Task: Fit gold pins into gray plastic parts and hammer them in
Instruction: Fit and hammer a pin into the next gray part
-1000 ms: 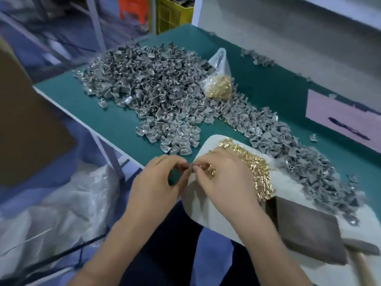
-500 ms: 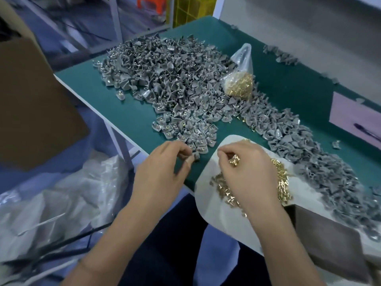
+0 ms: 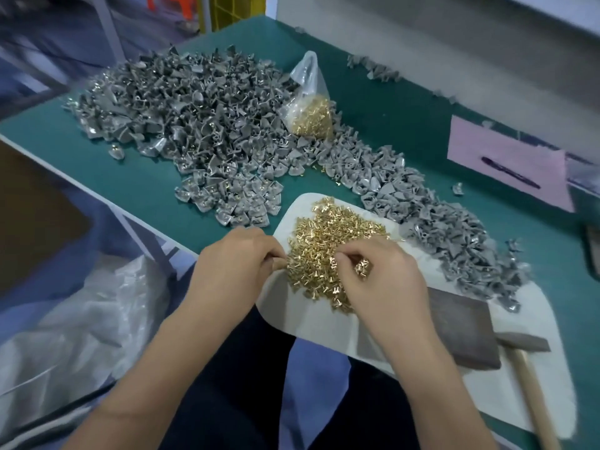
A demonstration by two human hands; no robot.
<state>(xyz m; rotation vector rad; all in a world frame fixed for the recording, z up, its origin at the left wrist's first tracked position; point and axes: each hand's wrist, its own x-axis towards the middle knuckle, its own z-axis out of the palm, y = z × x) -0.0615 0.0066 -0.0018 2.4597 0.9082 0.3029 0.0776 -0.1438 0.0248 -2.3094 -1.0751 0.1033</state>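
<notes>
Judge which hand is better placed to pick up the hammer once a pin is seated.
Right, most likely. The hammer lies at the near right of the white pad, beside the right forearm. The right hand picks among the loose gold pins; the left hand sits across the pile, pinching something I cannot make out.

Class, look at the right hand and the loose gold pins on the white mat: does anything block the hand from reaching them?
Nothing visible does. The right hand is already in the loose gold pins on the white mat, fingers curled among them.
</notes>
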